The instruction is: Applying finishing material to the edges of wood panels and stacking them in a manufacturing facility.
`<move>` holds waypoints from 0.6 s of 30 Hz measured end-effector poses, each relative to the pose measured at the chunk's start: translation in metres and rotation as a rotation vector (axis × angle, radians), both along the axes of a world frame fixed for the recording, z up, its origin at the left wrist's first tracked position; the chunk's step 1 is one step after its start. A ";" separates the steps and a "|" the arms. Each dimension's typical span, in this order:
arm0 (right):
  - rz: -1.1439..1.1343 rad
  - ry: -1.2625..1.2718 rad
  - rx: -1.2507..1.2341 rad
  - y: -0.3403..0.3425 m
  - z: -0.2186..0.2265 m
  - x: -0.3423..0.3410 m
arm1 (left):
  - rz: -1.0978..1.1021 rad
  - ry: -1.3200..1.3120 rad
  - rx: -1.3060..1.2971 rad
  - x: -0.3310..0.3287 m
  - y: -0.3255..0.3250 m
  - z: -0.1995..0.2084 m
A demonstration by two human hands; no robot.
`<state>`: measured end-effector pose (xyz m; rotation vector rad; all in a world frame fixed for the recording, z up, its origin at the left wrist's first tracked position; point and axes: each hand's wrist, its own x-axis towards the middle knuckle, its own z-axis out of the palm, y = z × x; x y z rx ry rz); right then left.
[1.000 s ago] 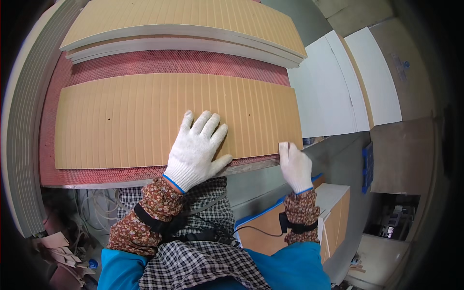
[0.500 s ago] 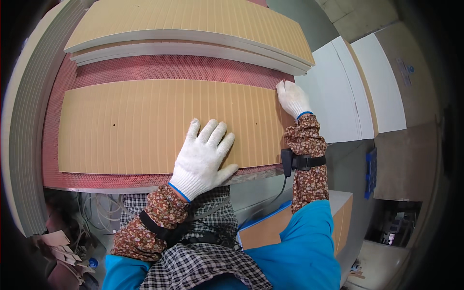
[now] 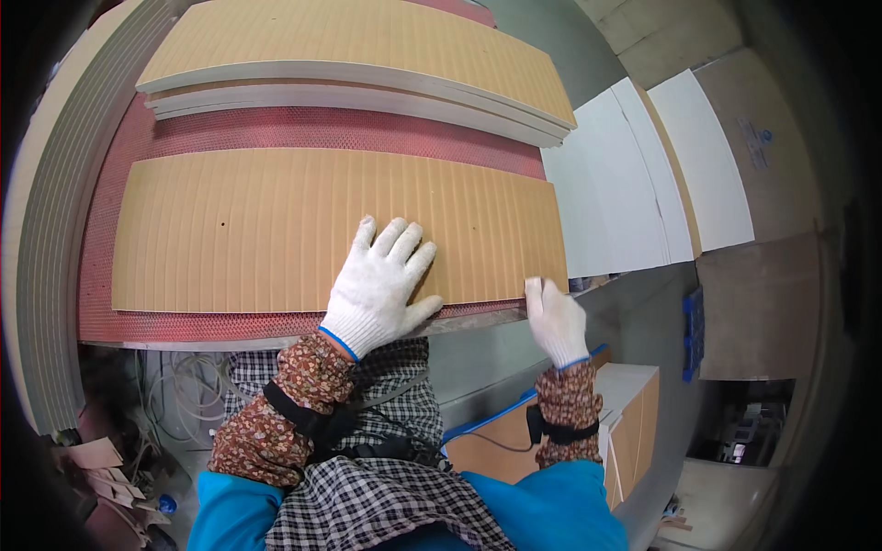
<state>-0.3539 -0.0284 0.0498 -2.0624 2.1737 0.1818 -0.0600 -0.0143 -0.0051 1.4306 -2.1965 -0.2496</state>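
Head view, bench work. Board [image 3: 276,239]: tan, ribbed, lying flat on the red mat [image 3: 367,129], long side across the person's front; two small dark holes in its face.

Left hand [image 3: 378,280]: white glove, palm down over the board's near edge, fingers spread wide, thumb apart; gripping nothing.

Right hand [image 3: 556,321]: likewise gloved, at the near edge close to the right corner, slightly blurred. Fingers curled in, grip narrow; whether anything is pinched there, I cannot tell.

Surroundings: stack [image 3: 367,46] of similar boards on the far side, a strip of mat between. White panels [image 3: 616,184] off to the right. Tall layered pile [image 3: 55,257] along the left. Offcuts [image 3: 101,459] at lower left; coiled hoses [image 3: 188,376] nearer the apron [image 3: 367,496].
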 end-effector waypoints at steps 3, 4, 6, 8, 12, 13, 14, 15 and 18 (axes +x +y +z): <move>-0.046 0.005 0.052 0.025 -0.001 -0.009 | 0.001 -0.012 0.000 -0.001 0.000 -0.004; -0.076 0.014 0.072 0.031 0.002 -0.013 | -0.008 -0.008 -0.004 -0.002 -0.001 -0.002; -0.112 -0.002 0.026 0.035 0.003 -0.021 | -0.012 0.002 0.003 -0.003 -0.001 0.002; -0.128 -0.079 -0.032 0.030 0.005 -0.022 | -0.014 0.000 -0.005 -0.002 -0.001 0.003; -0.114 -0.092 -0.045 0.023 -0.003 -0.022 | -0.008 0.009 -0.021 -0.002 -0.001 0.002; -0.107 -0.073 -0.041 0.022 -0.006 -0.024 | -0.011 0.008 -0.017 -0.003 -0.001 0.002; -0.099 -0.055 -0.036 0.022 -0.009 -0.025 | -0.010 0.003 -0.008 -0.003 -0.001 0.002; -0.102 -0.055 -0.031 0.022 -0.010 -0.025 | -0.009 -0.003 0.002 -0.003 -0.001 0.002; -0.115 -0.057 -0.022 0.020 -0.012 -0.027 | -0.001 -0.007 0.018 -0.002 -0.002 0.003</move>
